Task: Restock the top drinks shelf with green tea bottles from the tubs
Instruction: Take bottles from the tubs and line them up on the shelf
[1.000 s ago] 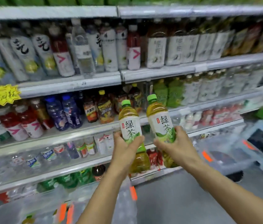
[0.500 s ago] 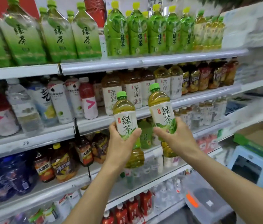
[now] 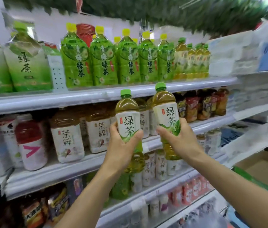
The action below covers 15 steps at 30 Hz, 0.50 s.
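I hold two green tea bottles upright in front of the shelves, each with a green cap, amber tea and a white label. My left hand (image 3: 121,145) grips the left bottle (image 3: 127,116) around its middle. My right hand (image 3: 181,140) grips the right bottle (image 3: 166,109), which sits slightly higher. Both caps reach about the front rail of the top shelf (image 3: 97,96). On that shelf, at its right end, stand a few matching small green-capped bottles (image 3: 192,60), beside a row of larger green bottles with yellow caps (image 3: 103,60).
Big green tea bottles (image 3: 26,63) fill the top shelf's left part, past a white perforated divider (image 3: 57,71). White stacked packs (image 3: 232,53) sit right of the small bottles. Lower shelves hold brown tea and red drinks. A cardboard box (image 3: 264,170) stands low right.
The view has tilted upward, so the top shelf is now in full sight and the tubs have dropped out of view. Both hands have lifted the two bottles toward the top shelf rail.
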Each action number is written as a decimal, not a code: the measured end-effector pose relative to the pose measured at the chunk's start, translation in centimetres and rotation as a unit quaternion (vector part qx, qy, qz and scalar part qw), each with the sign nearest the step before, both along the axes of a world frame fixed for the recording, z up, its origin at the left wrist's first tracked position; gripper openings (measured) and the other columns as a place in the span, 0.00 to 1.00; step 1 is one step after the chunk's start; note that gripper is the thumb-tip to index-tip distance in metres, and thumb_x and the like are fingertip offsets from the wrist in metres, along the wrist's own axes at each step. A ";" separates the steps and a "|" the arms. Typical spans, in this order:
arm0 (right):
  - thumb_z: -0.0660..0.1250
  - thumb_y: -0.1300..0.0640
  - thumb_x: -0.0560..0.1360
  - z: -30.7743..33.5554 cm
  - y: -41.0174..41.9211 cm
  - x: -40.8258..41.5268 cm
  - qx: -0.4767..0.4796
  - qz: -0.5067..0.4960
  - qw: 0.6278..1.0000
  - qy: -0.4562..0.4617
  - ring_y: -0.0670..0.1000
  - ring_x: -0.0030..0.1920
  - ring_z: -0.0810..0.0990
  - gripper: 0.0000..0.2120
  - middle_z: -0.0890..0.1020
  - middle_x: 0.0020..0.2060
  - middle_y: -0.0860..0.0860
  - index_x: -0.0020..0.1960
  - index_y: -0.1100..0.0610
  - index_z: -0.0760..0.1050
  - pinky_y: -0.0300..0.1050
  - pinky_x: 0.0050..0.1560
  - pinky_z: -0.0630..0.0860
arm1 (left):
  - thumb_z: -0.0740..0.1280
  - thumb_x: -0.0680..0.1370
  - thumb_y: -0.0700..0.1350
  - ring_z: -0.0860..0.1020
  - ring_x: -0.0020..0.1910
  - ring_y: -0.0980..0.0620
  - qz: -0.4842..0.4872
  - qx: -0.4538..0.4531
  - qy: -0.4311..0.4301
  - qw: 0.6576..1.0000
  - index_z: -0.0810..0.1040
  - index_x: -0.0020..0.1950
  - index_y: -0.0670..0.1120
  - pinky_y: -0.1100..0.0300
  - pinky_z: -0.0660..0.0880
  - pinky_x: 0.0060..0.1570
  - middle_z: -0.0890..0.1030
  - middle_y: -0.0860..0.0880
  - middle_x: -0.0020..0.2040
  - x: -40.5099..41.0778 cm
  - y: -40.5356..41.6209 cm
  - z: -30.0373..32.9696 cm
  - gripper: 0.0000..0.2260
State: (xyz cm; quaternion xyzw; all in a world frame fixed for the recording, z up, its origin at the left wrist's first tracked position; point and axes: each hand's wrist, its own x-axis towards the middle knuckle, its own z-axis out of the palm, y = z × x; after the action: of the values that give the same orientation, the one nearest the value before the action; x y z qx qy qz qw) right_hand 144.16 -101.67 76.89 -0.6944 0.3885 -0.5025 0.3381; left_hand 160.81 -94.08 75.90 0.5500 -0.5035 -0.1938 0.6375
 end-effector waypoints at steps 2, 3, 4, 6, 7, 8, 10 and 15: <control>0.73 0.46 0.73 1.2 -3.1 -2.0 -0.019 0.002 1.000 0.003 0.41 0.46 0.77 0.21 0.79 0.47 0.44 0.60 0.52 0.69 0.38 0.41 0.73 | 0.72 0.76 0.54 0.76 0.53 0.61 0.006 -0.014 -0.004 1.000 0.59 0.73 0.54 0.67 0.73 0.43 0.77 0.56 0.57 -1.7 -2.5 0.7 0.30; 0.73 0.46 0.73 1.8 -4.8 -3.2 -0.027 0.005 1.000 0.006 0.41 0.46 0.77 0.21 0.78 0.47 0.44 0.59 0.52 0.69 0.38 0.40 0.73 | 0.72 0.76 0.54 0.76 0.53 0.61 0.011 -0.021 -0.006 1.000 0.60 0.73 0.53 0.67 0.73 0.44 0.77 0.57 0.57 -2.7 -3.8 1.0 0.31; 0.73 0.46 0.73 2.4 -6.5 -4.4 -0.034 0.011 0.999 0.009 0.41 0.46 0.77 0.21 0.78 0.47 0.44 0.59 0.52 0.69 0.37 0.40 0.72 | 0.72 0.76 0.53 0.76 0.53 0.62 0.018 -0.030 -0.007 0.999 0.60 0.73 0.53 0.68 0.73 0.44 0.76 0.58 0.56 -3.8 -5.2 1.4 0.30; 0.73 0.46 0.73 3.8 -10.2 -7.1 -0.043 0.026 0.999 0.013 0.41 0.47 0.77 0.21 0.79 0.48 0.44 0.59 0.52 0.69 0.37 0.42 0.73 | 0.72 0.77 0.52 0.76 0.52 0.63 0.033 -0.047 0.004 0.998 0.60 0.72 0.53 0.70 0.73 0.42 0.76 0.58 0.55 -6.4 -8.1 2.2 0.29; 0.73 0.46 0.73 4.5 -12.0 -8.6 -0.046 0.033 0.998 0.014 0.41 0.47 0.77 0.21 0.79 0.48 0.45 0.59 0.52 0.69 0.37 0.42 0.72 | 0.72 0.77 0.51 0.76 0.52 0.62 0.040 -0.055 0.014 0.998 0.61 0.72 0.53 0.69 0.73 0.43 0.76 0.57 0.55 -7.9 -9.7 2.6 0.28; 0.73 0.47 0.73 5.2 -14.0 -9.9 -0.053 0.042 0.998 0.018 0.42 0.47 0.78 0.20 0.79 0.48 0.45 0.59 0.52 0.70 0.37 0.42 0.72 | 0.72 0.77 0.50 0.77 0.52 0.61 0.047 -0.063 0.025 0.997 0.62 0.71 0.52 0.67 0.74 0.45 0.77 0.56 0.55 -9.3 -11.3 3.0 0.28; 0.72 0.47 0.74 6.6 -18.0 -12.6 -0.065 0.056 0.996 0.030 0.44 0.48 0.78 0.19 0.80 0.49 0.47 0.60 0.53 0.71 0.39 0.42 0.73 | 0.73 0.77 0.50 0.79 0.54 0.57 0.060 -0.074 0.047 0.994 0.64 0.71 0.50 0.62 0.76 0.49 0.78 0.54 0.55 -12.3 -14.4 3.7 0.27; 0.69 0.46 0.75 10.5 -27.2 -17.2 -0.076 0.081 0.993 0.034 0.50 0.51 0.79 0.20 0.80 0.52 0.50 0.63 0.53 0.70 0.48 0.49 0.77 | 0.74 0.76 0.50 0.80 0.56 0.48 0.101 -0.083 0.079 0.988 0.67 0.68 0.49 0.45 0.79 0.58 0.80 0.50 0.55 -17.5 -21.5 5.5 0.25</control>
State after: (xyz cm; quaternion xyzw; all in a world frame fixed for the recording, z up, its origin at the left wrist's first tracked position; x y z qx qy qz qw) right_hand 126.97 -128.89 87.40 -0.7640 0.3031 -0.4774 0.3106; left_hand 143.30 -115.63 81.42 0.5265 -0.4073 -0.1289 0.7351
